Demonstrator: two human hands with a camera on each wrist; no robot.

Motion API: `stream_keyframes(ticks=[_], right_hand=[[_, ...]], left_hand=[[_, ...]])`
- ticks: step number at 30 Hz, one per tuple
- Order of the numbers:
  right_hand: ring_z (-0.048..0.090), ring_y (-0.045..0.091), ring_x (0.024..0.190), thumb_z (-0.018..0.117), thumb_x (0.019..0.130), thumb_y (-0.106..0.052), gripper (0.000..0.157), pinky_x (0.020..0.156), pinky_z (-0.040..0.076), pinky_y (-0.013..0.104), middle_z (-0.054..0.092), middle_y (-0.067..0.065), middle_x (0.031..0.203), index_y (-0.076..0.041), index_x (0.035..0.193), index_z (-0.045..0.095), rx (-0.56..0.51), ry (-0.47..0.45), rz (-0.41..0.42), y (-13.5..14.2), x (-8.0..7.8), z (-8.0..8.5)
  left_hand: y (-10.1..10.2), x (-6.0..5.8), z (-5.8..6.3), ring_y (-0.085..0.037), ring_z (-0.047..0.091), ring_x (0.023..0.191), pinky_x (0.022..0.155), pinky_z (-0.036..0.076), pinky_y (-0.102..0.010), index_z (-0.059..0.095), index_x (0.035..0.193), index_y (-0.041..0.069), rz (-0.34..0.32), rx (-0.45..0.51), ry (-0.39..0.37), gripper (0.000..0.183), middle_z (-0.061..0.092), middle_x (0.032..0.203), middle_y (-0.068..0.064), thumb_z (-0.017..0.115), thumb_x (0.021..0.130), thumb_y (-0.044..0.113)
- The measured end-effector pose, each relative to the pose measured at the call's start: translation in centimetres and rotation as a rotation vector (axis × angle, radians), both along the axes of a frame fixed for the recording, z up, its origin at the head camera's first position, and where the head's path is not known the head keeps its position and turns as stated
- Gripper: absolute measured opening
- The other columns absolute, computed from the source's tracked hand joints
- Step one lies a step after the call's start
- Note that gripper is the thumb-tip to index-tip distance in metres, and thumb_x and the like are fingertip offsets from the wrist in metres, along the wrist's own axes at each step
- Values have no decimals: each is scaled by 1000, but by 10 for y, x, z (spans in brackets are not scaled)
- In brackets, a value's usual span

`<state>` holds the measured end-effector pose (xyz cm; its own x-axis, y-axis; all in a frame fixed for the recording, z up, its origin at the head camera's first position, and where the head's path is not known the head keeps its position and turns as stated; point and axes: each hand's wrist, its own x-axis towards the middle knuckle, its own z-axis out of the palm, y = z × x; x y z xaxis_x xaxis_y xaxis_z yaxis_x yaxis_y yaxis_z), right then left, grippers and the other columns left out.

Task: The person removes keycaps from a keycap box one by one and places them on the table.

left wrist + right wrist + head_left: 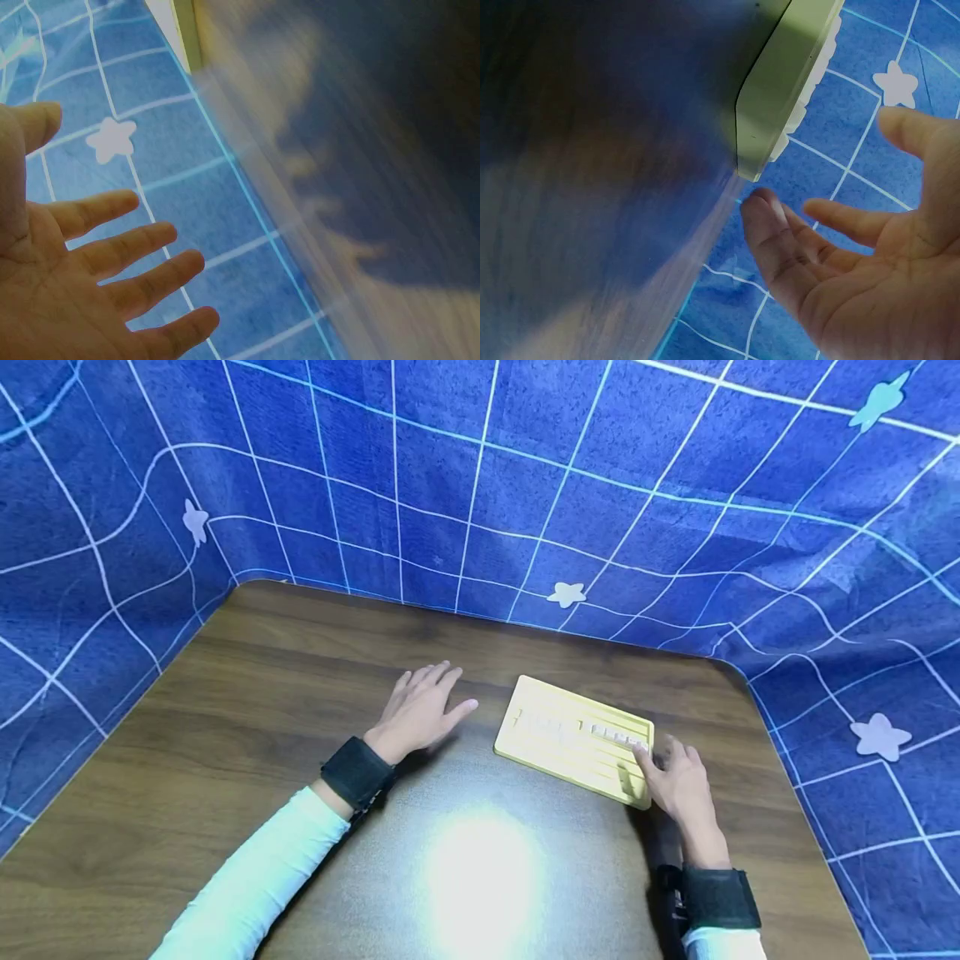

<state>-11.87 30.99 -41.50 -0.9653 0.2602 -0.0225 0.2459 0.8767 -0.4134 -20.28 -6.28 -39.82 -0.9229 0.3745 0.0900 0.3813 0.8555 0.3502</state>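
A pale yellow tray (551, 747) with long slots lies at a slant on the table, right of its middle. A row of small white pieces (611, 735) sits in a slot on its right half; other pale pieces further left are washed out by glare. My right hand (681, 783) is at the tray's right end, thumb over its edge in the head view. The right wrist view shows those fingers (769, 232) loosely bent, holding nothing, beside the tray's corner (769, 112). My left hand (417, 714) is left of the tray, fingers spread, palm bare.
The brown wooden table (315, 643) has a bright glare patch near its front. Blue curtain cloth (435, 468) with white lines and stars hangs along the back and both sides. Dark bands (358, 772) circle both wrists.
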Motion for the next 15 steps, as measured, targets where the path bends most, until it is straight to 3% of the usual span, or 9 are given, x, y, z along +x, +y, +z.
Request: stream_keyframes(ticks=[7,15], right_hand=[[54,46,104,51,97,-41,54,90,42,55,56,31,106,11,110,57,17,-43,28,5,-6,-2],[61,45,103,55,94,-26,49,88,48,53,65,30,107,13,123,55,47,-106,88,10,-10,-7]], left_hand=[[32,-6,4,-36,45,136,113,32,-55,46,145,10,-112,-24,23,60,47,148,-16,53,98,46],[65,-15,0,-32,60,115,95,48,-46,60,130,10,-240,13,25,43,64,125,-10,65,93,31]])
